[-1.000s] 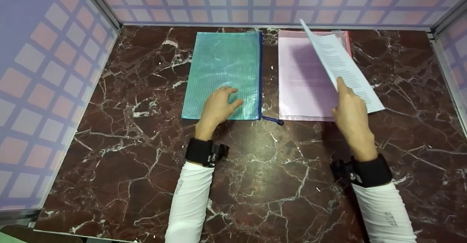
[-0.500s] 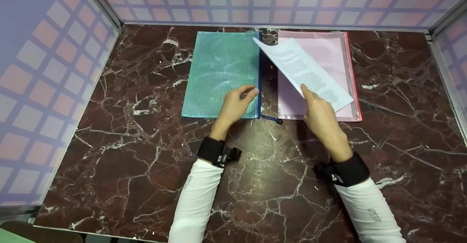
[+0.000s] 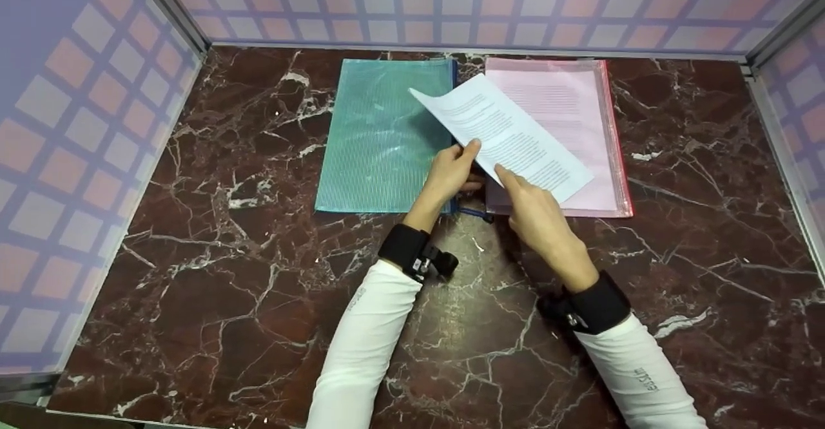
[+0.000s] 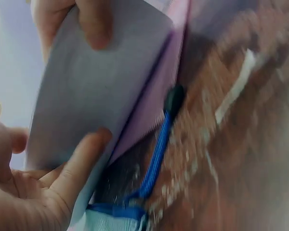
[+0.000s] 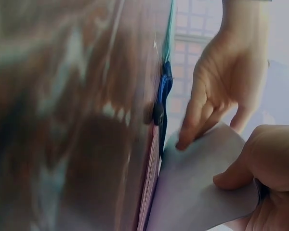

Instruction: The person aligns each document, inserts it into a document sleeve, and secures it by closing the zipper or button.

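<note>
Held in the air, tilted, text side up: the printed paper (image 3: 515,136), above the gap between the teal zip pouch (image 3: 377,136) and the pink zip pouch (image 3: 577,133), overhanging part of each. Both pouches lie flat on the table (image 3: 470,352); the teal one's blue zip-pull cord (image 4: 156,159) trails near the pink pouch's lower left corner. Your right hand (image 3: 541,216) has the paper pinched close to its near corner, index finger laid along the top, thumb against the blank underside. Your left hand (image 3: 448,174) straddles the left edge farther up, thumb on the upper side and fingers beneath, spaced fairly wide; no firm pinch shows, and the wrist views are too blurred to confirm contact. Handling, judged by eye: very light, limp across its width, a little springy where the far left corner curls up. One sheet or several, you cannot tell; if several, expect the layers to slide over one another. It should crease easily, so keep your pressure flat and light. Best hold for you: that left edge, hands apart, thumb one side and fingers the other, which should stiffen the paper against sagging. Avoid pinching the curled corner, as it would probably fold.
</note>
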